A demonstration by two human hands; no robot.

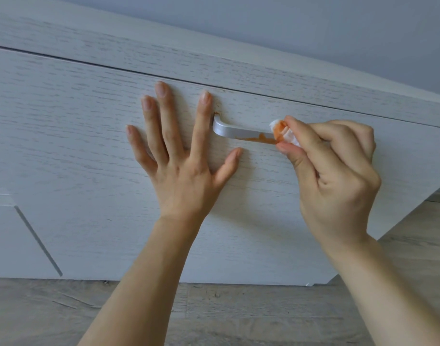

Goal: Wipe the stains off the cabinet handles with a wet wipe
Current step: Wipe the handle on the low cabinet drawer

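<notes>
A silver bar handle (235,130) is fixed on the white wood-grain cabinet door (89,146). An orange stain (257,139) runs along the handle's lower edge, and a small orange spot marks its left mount. My right hand (336,176) pinches a bunched white wet wipe (282,132), smeared orange, against the handle's right part. That hand hides the handle's right end. My left hand (179,151) lies flat on the door with fingers spread, just left of the handle.
Above the door runs the cabinet's top panel (214,63) with a dark gap between them. A neighbouring door (12,236) stands at the lower left. Grey wood-look floor (214,313) lies below and at the right.
</notes>
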